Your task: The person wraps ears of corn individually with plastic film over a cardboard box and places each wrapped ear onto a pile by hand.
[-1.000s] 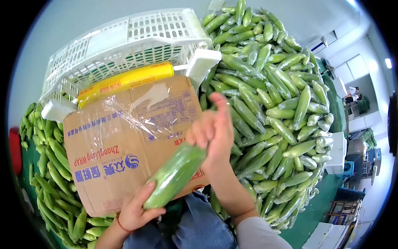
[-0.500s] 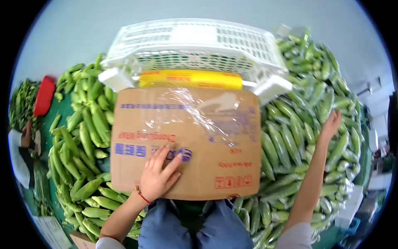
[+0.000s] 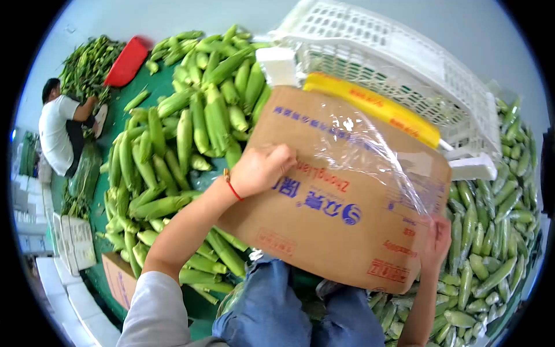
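A brown cardboard box (image 3: 300, 222) with blue and red print lies across my lap, its top serving as a flat surface. Clear cling film (image 3: 378, 141) stretches over it from a yellow roll (image 3: 370, 107) at the far edge. My left hand (image 3: 263, 169), with a red string bracelet, is curled closed over the box's left part; what its fingers hold, if anything, is hidden. At the right edge of the box, my right hand (image 3: 437, 240) has its fingers pressed together at the end of the film.
Unwrapped corn ears (image 3: 214, 118) in green husks are heaped at left, film-wrapped corn (image 3: 491, 237) at right. Behind the roll stands a white plastic basket (image 3: 393, 52). Far left, a person (image 3: 60, 124) crouches by a leafy pile (image 3: 89, 63) and a red basin (image 3: 127, 61).
The view has swung left. My left hand, earlier spread flat on the box, is now curled closed. My right hand has come from the wrapped corn to the box's right edge.
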